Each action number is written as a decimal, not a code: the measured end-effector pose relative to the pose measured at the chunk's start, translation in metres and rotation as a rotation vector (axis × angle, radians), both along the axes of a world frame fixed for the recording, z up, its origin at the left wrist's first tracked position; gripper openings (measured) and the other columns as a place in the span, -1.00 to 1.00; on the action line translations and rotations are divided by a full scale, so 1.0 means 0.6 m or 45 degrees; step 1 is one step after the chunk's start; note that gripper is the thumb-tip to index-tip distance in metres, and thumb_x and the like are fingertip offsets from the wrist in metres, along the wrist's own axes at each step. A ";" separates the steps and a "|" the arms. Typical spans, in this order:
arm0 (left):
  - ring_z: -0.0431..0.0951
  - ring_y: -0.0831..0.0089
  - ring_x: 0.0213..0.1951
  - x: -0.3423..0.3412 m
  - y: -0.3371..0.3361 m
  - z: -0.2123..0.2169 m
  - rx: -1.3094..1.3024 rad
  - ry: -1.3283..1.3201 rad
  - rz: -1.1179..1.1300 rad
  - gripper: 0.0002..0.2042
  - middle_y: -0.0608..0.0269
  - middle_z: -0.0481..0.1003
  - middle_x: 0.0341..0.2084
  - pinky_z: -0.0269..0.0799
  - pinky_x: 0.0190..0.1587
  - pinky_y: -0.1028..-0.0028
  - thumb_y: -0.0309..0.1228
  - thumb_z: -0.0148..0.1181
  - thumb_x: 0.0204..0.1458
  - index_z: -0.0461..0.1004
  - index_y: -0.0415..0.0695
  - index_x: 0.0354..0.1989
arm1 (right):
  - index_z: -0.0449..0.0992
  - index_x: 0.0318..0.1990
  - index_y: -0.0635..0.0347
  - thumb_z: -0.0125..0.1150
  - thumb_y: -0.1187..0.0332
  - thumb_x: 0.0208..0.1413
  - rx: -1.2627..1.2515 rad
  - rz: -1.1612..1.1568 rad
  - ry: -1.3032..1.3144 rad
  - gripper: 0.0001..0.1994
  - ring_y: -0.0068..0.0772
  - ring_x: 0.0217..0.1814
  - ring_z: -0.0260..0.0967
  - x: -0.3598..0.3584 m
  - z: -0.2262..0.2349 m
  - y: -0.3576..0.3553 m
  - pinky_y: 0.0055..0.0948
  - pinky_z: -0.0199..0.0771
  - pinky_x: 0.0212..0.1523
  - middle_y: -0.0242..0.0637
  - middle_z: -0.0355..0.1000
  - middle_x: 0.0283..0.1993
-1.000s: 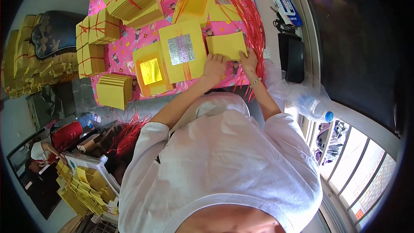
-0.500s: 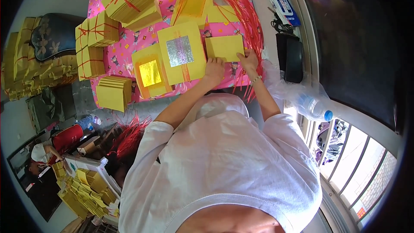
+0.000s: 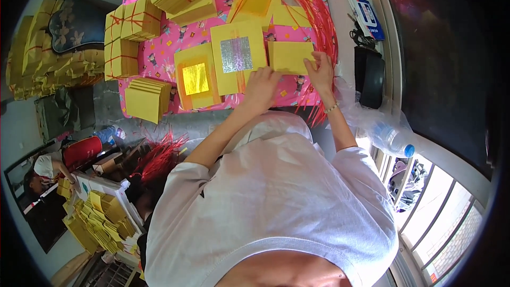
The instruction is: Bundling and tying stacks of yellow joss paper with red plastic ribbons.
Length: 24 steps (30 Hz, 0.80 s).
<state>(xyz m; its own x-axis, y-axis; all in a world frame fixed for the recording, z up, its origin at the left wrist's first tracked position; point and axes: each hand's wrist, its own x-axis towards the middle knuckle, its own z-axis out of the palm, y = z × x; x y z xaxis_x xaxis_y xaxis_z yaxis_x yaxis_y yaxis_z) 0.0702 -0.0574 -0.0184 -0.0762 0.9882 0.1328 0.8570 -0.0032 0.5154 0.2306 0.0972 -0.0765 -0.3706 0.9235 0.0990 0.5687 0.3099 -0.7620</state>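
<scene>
A plain yellow paper piece [image 3: 291, 57], apparently folded, lies in front of me at the table's right. The fingers of my left hand [image 3: 261, 87] rest at its lower left corner, laid down rather than wrapped round it. At its right edge is my right hand [image 3: 322, 74], with thumb and forefinger apart and the thumb by the paper. Just left of it lies a yellow sheet with a silver foil square [image 3: 236, 55]. Beside that sheet sits another with a gold foil square [image 3: 195, 78] on an orange patch.
Red-tied yellow paper bundles [image 3: 141, 18] stand at the far left of the pink table cover [image 3: 154, 61]. A fanned yellow stack [image 3: 144, 100] sits at the near left corner. Red strips [image 3: 325, 26] hang along the right side, near a plastic bottle [image 3: 390, 139].
My view has shifted, so the table sits further right. My right thumb and forefinger have spread from their pinch at the paper's right edge. My left hand stays near its lower left corner.
</scene>
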 end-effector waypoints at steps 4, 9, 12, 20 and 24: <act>0.36 0.12 -0.16 -0.054 -0.057 -0.002 -0.042 -0.120 0.200 -0.56 0.10 0.35 -0.26 0.27 -0.13 0.21 -0.50 0.32 -0.29 0.39 -0.10 -0.13 | 0.42 -0.16 0.15 0.29 0.25 -0.06 -0.128 0.451 -0.012 -0.68 -0.19 -0.07 0.32 -0.043 0.072 -0.036 -0.27 0.37 -0.12 -0.20 0.38 -0.19; 0.37 0.08 -0.18 -0.088 -0.097 -0.022 -0.102 -0.060 0.344 -0.55 0.08 0.36 -0.28 0.30 -0.13 0.20 -0.50 0.36 -0.31 0.37 -0.11 -0.16 | 0.42 -0.19 0.13 0.36 0.29 -0.18 0.180 1.031 -0.175 -0.64 -0.17 -0.06 0.29 -0.085 0.089 -0.083 -0.27 0.37 -0.10 -0.26 0.32 -0.20; 0.36 0.08 -0.18 -0.097 -0.104 -0.033 -0.110 -0.054 0.360 -0.56 0.08 0.36 -0.29 0.30 -0.12 0.21 -0.51 0.36 -0.31 0.37 -0.11 -0.16 | 0.41 -0.20 0.13 0.37 0.30 -0.22 0.212 1.154 -0.274 -0.62 -0.19 -0.05 0.28 -0.102 0.079 -0.094 -0.26 0.36 -0.10 -0.27 0.30 -0.19; 0.37 0.10 -0.18 -0.116 -0.106 -0.036 -0.150 -0.143 0.312 -0.62 0.13 0.38 -0.28 0.33 -0.12 0.24 -0.53 0.34 -0.30 0.42 -0.09 -0.22 | 0.42 -0.27 0.14 0.36 0.29 -0.22 0.358 1.272 -0.361 -0.67 -0.22 -0.12 0.30 -0.120 0.068 -0.085 -0.27 0.38 -0.20 -0.30 0.31 -0.24; 0.42 0.15 -0.20 -0.131 -0.114 -0.043 -0.103 -0.253 0.317 -0.69 0.17 0.42 -0.30 0.38 -0.15 0.27 -0.49 0.37 -0.30 0.48 -0.09 -0.29 | 0.49 -0.40 0.16 0.30 0.26 -0.14 0.221 1.339 -0.289 -0.79 -0.22 -0.22 0.33 -0.123 0.066 -0.072 -0.25 0.38 -0.21 -0.30 0.35 -0.36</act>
